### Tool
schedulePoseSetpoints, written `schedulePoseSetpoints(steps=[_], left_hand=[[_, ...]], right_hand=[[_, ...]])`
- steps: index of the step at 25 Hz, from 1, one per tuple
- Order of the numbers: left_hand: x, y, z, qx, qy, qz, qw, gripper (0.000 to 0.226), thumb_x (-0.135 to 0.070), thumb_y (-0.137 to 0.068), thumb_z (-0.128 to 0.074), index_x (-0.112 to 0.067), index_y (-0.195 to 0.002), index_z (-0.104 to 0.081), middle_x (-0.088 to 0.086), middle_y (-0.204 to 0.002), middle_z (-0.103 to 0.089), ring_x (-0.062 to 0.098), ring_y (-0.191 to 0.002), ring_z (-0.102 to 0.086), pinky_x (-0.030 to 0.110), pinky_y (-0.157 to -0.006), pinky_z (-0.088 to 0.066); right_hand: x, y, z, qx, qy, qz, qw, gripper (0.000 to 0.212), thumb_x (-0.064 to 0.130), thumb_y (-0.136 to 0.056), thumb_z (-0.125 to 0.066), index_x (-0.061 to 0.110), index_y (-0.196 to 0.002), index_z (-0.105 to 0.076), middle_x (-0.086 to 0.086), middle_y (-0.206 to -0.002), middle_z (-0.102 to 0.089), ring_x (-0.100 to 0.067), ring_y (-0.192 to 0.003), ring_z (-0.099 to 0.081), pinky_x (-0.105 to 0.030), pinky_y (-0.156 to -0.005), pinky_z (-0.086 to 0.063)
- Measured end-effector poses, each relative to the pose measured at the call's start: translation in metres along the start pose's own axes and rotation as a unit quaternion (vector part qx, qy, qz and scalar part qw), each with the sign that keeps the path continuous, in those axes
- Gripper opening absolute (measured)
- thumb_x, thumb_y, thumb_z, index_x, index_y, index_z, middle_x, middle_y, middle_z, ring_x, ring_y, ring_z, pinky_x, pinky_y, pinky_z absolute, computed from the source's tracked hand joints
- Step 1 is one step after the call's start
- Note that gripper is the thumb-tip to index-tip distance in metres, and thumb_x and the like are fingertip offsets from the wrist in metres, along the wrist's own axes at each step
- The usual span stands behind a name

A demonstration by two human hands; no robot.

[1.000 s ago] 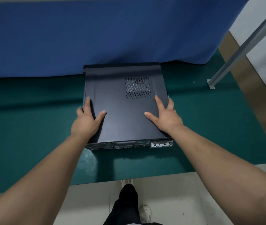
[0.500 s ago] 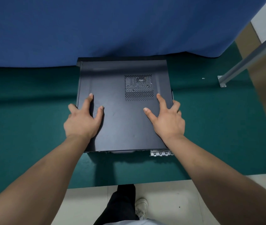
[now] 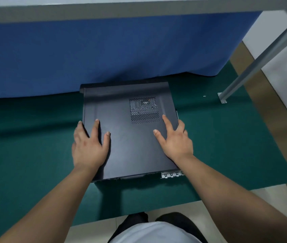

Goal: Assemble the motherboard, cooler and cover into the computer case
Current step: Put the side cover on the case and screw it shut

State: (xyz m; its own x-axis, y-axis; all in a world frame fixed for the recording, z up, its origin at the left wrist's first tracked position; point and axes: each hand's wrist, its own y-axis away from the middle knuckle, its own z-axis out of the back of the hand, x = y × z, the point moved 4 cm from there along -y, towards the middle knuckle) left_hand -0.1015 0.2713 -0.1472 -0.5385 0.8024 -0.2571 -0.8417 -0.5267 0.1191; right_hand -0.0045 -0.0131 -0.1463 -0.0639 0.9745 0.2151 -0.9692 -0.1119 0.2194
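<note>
You have your left hand (image 3: 88,148) and right hand (image 3: 175,142) spread flat, holding nothing, on the cover (image 3: 130,135) atop the computer case (image 3: 171,175) mid-desk (image 3: 226,146), likely pressing evenly so the cover seats

A: The dark grey sheet-metal cover (image 3: 128,137) of the computer case looks smooth, with a dull satin sheen, and has a perforated mesh patch (image 3: 144,110).

B: Under it, the green table mat (image 3: 34,137) is matt and even. The blue cloth drape (image 3: 104,53) behind is soft, and the slanted grey metal strut (image 3: 261,55) looks brushed.
</note>
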Motion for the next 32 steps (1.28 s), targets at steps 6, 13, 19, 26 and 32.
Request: schedulePoseSetpoints(steps=[6, 13, 19, 26, 32], left_hand=[[-0.055, -0.02, 0.0, -0.034, 0.023, -0.173, 0.984, 0.051, -0.038, -0.095, -0.045, -0.016, -0.14, -0.055, 0.012, -0.15, -0.047, 0.037, -0.141, -0.035, 0.056, -0.114, -0.03], [-0.202, -0.088, -0.034, 0.034, 0.055, -0.283, 0.957, 0.051, -0.038, -0.1, -0.056, -0.025, -0.149, -0.049, 0.008, -0.161, -0.037, 0.033, -0.149, -0.029, 0.052, -0.12, -0.029], [-0.275, -0.136, -0.069, 0.012, -0.004, -0.266, 0.964, 0.049, -0.052, -0.099, -0.039, -0.04, -0.145, -0.049, -0.005, -0.168, -0.024, 0.018, -0.156, -0.015, 0.042, -0.127, -0.008], [-0.275, -0.134, -0.07, -0.067, -0.005, -0.256, 0.964, 0.04, -0.047, -0.093, -0.048, -0.039, -0.13, -0.062, -0.009, -0.161, -0.037, 0.014, -0.153, -0.028, 0.039, -0.125, -0.015], [-0.278, -0.131, -0.066, -0.073, -0.003, -0.248, 0.966, 0.041, -0.043, -0.093, -0.049, -0.037, -0.13, -0.065, -0.009, -0.162, -0.036, 0.014, -0.154, -0.026, 0.039, -0.126, -0.014]], right_hand=[[-0.005, -0.015, 0.015, 0.091, -0.082, -0.001, 0.992, 0.065, 0.071, -0.096, -0.041, 0.051, -0.154, -0.018, -0.013, -0.154, -0.018, -0.039, -0.123, -0.052, -0.046, -0.091, -0.054], [-0.064, -0.061, 0.04, 0.125, -0.207, 0.069, 0.968, 0.049, 0.038, -0.101, -0.058, 0.044, -0.148, -0.047, 0.0, -0.14, -0.042, -0.019, -0.118, -0.056, -0.035, -0.109, -0.044], [-0.187, -0.168, 0.038, 0.111, -0.176, -0.074, 0.975, 0.048, 0.034, -0.1, -0.062, 0.019, -0.144, -0.055, -0.012, -0.143, -0.048, -0.026, -0.119, -0.059, -0.029, -0.106, -0.043], [-0.238, -0.282, 0.018, 0.067, -0.164, -0.121, 0.977, 0.04, 0.021, -0.099, -0.061, 0.011, -0.138, -0.058, -0.018, -0.134, -0.059, -0.035, -0.115, -0.061, -0.038, -0.098, -0.051], [-0.241, -0.302, 0.003, -0.02, -0.175, -0.114, 0.978, 0.026, 0.012, -0.097, -0.057, 0.013, -0.12, -0.069, -0.013, -0.125, -0.058, -0.029, -0.102, -0.063, -0.028, -0.091, -0.046]])
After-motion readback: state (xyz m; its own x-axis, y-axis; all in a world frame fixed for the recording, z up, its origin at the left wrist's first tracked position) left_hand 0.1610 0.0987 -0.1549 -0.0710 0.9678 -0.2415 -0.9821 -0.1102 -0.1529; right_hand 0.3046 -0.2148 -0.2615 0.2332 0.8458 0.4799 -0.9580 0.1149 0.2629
